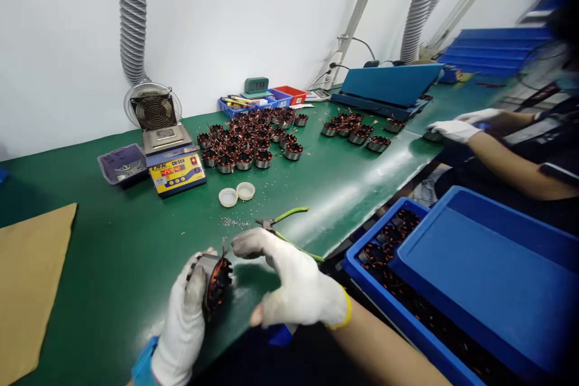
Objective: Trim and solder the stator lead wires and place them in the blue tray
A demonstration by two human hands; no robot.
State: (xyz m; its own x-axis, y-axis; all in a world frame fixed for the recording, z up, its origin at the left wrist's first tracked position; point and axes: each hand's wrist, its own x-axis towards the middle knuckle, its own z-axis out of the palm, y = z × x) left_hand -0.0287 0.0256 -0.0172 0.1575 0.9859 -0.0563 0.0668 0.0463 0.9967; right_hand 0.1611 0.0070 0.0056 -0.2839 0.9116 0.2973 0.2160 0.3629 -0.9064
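Observation:
My gloved left hand (183, 319) is wrapped round a motor stator (218, 282), a metal ring with copper windings, tilted on its side above the front of the green table. A wire end sticks up from the stator's top. Just right of it, my gloved right hand (294, 280) is open, thumb and fingers apart, with nothing between them. Its fingertips are near the wire but look apart from it. Beyond that hand lies a pair of green-handled cutters (268, 224), partly covered by it. Small metal clippings (235, 222) are scattered beside the cutters.
Many stators (246, 142) stand massed at the back. A yellow soldering station (177, 174), a purple tray (121, 164) and two small white cups (228, 196) are to the left. Blue bins (488, 265) stand at right. A co-worker's gloved hands (456, 128) are beyond.

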